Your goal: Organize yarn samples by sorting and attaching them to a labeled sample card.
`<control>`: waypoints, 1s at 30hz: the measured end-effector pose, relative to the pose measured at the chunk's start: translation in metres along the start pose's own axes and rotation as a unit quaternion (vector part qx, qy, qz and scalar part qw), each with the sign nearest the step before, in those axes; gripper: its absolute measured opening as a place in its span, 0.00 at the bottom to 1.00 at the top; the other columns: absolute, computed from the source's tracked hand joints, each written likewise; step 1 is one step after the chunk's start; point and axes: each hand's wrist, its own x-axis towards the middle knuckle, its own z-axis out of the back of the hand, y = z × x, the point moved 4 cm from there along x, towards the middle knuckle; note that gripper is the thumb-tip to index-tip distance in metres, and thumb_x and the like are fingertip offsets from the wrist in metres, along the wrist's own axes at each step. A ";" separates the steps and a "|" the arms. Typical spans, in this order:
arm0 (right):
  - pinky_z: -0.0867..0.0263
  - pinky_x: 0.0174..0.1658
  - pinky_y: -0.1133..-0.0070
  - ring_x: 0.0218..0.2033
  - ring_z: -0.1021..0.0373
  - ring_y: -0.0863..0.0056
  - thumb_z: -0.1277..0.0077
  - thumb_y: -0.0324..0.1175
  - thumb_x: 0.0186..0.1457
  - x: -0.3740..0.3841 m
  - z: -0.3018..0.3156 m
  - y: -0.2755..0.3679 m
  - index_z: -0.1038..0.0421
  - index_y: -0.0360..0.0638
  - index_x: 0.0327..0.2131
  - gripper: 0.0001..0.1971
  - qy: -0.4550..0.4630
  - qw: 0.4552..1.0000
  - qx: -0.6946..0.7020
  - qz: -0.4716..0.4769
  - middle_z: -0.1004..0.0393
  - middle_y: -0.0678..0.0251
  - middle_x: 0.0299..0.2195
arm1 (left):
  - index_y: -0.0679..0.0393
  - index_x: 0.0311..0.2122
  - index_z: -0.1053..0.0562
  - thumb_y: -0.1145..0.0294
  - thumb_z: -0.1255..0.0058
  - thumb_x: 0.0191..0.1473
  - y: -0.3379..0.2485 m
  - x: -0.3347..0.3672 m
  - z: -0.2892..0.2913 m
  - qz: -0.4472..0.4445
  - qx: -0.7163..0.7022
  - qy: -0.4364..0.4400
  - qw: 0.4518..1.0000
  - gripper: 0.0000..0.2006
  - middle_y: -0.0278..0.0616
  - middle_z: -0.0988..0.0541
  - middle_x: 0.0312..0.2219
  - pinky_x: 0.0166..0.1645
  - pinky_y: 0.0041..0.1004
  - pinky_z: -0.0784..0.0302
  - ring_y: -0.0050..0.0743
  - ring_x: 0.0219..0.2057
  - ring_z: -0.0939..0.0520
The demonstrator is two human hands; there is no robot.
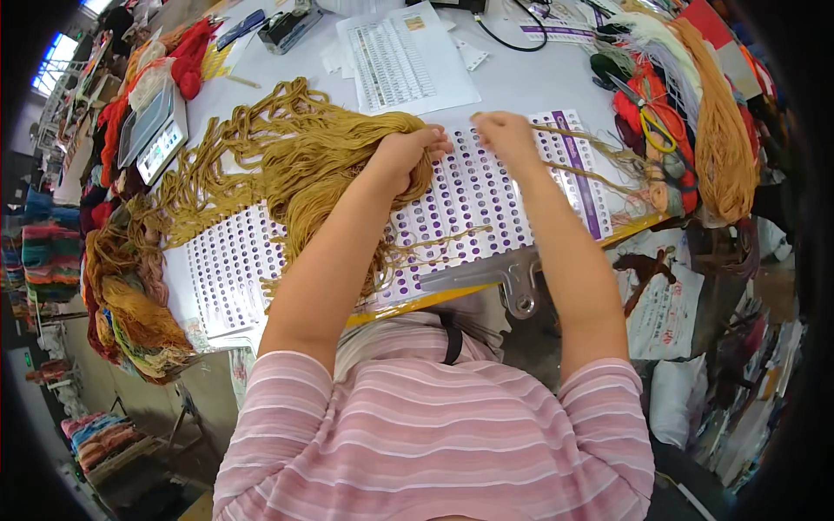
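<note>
We note printed lettering on the purple strip [573,154] of the white card with rows of purple dots [482,204]; beyond it lies a white paper sheet printed with a dense table [404,65]. Our left hand [408,158] is curled around the right end of the mustard-yellow yarn bundle [300,152], which lies on the white counter [265,69], partly covering the card. Our right hand [506,139] is nearly closed; blur prevents us from telling whether it holds a strand.

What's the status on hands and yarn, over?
Left hand holding mustard yarn bundle. Right hand blurred over dotted card, grip unclear. Scissors off to the right, clear of both hands.
</note>
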 end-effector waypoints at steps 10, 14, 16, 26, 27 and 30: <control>0.32 0.35 0.76 0.29 0.27 0.72 0.42 0.37 0.46 -0.008 -0.016 -0.008 0.20 0.45 0.28 0.08 -0.072 0.986 -0.123 0.081 0.23 0.68 0.30 | 0.69 0.42 0.29 0.75 0.55 0.56 0.003 0.022 -0.022 0.002 0.191 -0.044 0.981 0.11 0.40 0.23 0.27 0.33 0.22 0.27 0.25 0.25 0.23; 0.32 0.34 0.78 0.28 0.27 0.72 0.44 0.34 0.45 -0.016 -0.016 -0.005 0.21 0.44 0.28 0.07 -0.084 0.979 -0.111 0.150 0.23 0.67 0.29 | 0.67 0.39 0.27 0.74 0.52 0.56 0.007 0.027 -0.021 -0.005 0.166 -0.038 0.985 0.08 0.37 0.24 0.22 0.31 0.21 0.27 0.23 0.23 0.24; 0.32 0.34 0.78 0.28 0.27 0.73 0.44 0.33 0.45 -0.022 -0.017 0.001 0.21 0.43 0.28 0.06 -0.083 0.971 -0.116 0.193 0.24 0.67 0.29 | 0.66 0.38 0.26 0.73 0.51 0.57 0.010 0.032 -0.016 -0.011 0.145 -0.028 0.989 0.07 0.37 0.24 0.22 0.31 0.21 0.27 0.23 0.23 0.24; 0.33 0.39 0.73 0.35 0.30 0.66 0.48 0.26 0.43 -0.027 -0.018 0.001 0.24 0.38 0.35 0.12 -0.124 0.960 -0.125 0.217 0.27 0.62 0.31 | 0.63 0.31 0.26 0.71 0.49 0.49 -0.020 0.018 0.006 -0.110 0.226 -0.161 0.955 0.06 0.38 0.23 0.22 0.27 0.24 0.29 0.20 0.22 0.25; 0.34 0.42 0.72 0.39 0.31 0.64 0.48 0.24 0.43 -0.031 -0.022 0.009 0.25 0.36 0.36 0.13 -0.146 0.925 -0.194 0.292 0.29 0.61 0.33 | 0.63 0.30 0.27 0.72 0.50 0.50 -0.027 0.016 0.019 -0.172 0.137 -0.154 0.963 0.06 0.39 0.24 0.23 0.27 0.25 0.29 0.22 0.23 0.25; 0.37 0.46 0.70 0.42 0.35 0.62 0.48 0.23 0.43 -0.030 -0.023 0.004 0.27 0.35 0.31 0.08 -0.141 0.913 -0.246 0.293 0.31 0.60 0.36 | 0.62 0.28 0.32 0.73 0.55 0.52 -0.048 -0.009 0.025 -0.183 -0.065 -0.127 0.973 0.05 0.44 0.26 0.24 0.34 0.30 0.26 0.32 0.27 0.25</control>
